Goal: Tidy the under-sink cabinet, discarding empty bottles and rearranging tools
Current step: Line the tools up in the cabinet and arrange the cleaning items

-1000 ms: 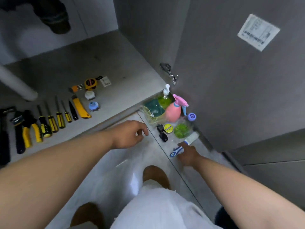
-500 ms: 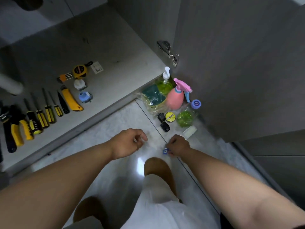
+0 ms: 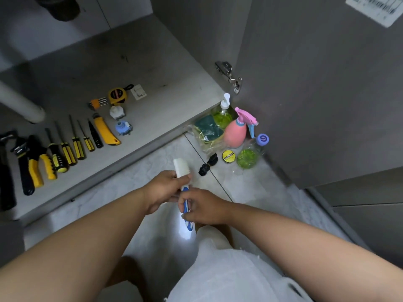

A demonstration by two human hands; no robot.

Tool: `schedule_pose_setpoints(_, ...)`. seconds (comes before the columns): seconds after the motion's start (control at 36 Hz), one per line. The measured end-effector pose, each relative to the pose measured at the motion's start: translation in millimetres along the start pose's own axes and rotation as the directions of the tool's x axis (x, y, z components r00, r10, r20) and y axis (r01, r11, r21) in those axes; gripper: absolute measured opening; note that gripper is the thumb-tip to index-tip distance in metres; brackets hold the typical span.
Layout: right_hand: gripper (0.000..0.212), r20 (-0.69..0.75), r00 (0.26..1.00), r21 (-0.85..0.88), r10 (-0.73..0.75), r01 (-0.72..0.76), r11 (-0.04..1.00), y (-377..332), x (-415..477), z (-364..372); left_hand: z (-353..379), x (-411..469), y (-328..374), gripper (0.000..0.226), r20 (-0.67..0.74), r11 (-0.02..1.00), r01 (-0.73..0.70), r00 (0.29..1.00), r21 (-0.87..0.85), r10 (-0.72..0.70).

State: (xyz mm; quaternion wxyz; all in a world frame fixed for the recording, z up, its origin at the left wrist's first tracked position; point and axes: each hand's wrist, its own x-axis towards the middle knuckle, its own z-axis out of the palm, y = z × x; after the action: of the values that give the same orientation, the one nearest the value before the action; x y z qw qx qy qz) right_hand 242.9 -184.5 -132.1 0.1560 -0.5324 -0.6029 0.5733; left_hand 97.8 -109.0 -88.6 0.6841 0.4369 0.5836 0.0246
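Gripping brush (image 3: 182, 167), left hand (image 3: 163, 190) beyond right hand (image 3: 205, 208)

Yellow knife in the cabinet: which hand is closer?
Left. The left hand grips the brush down-right of the knife; the right hand holds its handle farther that way.

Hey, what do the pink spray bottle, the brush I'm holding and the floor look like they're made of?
The pink spray bottle: opaque plastic, smooth with a soft sheen; moulded trigger. The brush: probably hard plastic, white with a glossy blue handle stripe. The floor: polished tile, grey veining, a grout line and a bright reflection; marble or ceramic, cannot tell.
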Motion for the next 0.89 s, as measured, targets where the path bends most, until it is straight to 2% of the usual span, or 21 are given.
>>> schedule_pose_setpoints(0.03,0.013,-0.001,0.998,-0.069,-0.06,0.06,0.996,-2,3,0,-3,0,0,0.034,-0.024,0.999,-0.009,1.0,-0.038,0.009)
schedule_pose_setpoints(0.08,0.013,0.008,0.992,-0.103,-0.125,0.126,0.987,-2,9,-2,-8,1,0,0.031,-0.067,0.996,-0.023,0.998,-0.085,0.018)
schedule_pose_setpoints(0.19,0.012,-0.025,0.995,0.097,-0.097,0.099,0.99,1,20,-14,-21,6,-1,0.027,-0.149,0.988,-0.045,0.989,-0.149,0.023)
schedule_pose_setpoints(0.28,0.018,-0.193,0.976,0.197,0.103,-0.065,0.978,19,31,-25,-33,13,-6,0.029,-0.216,0.988,-0.054,0.976,-0.146,0.021)
schedule_pose_setpoints(0.36,0.036,-0.36,0.91,0.017,0.205,-0.213,0.977,51,43,-37,-42,18,-12,0.03,-0.218,0.986,-0.031,0.976,-0.163,-0.005)
schedule_pose_setpoints(0.44,0.058,-0.318,0.882,-0.076,0.347,-0.388,0.918,74,53,-48,-46,22,-17,0.029,-0.212,0.983,-0.01,0.977,-0.181,-0.03)
schedule_pose_setpoints(0.58,0.072,-0.302,0.871,-0.193,0.386,-0.453,0.87,89,74,-55,-49,27,-23,0.034,-0.176,0.972,0.015,0.983,-0.234,-0.058)
schedule_pose_setpoints(0.64,0.066,-0.313,0.868,-0.238,0.386,-0.465,0.853,88,82,-55,-51,28,-24,0.035,-0.156,0.967,0.024,0.986,-0.255,-0.065)
schedule_pose_setpoints(0.75,0.036,-0.36,0.858,-0.305,0.366,-0.478,0.823,84,93,-49,-53,27,-21,0.029,-0.123,0.964,0.026,0.991,-0.264,-0.06)
schedule_pose_setpoints(0.89,0.022,-0.366,0.868,-0.304,0.337,-0.454,0.838,75,80,-39,-58,15,-9,0.023,-0.097,0.975,0.002,0.995,-0.22,-0.024)
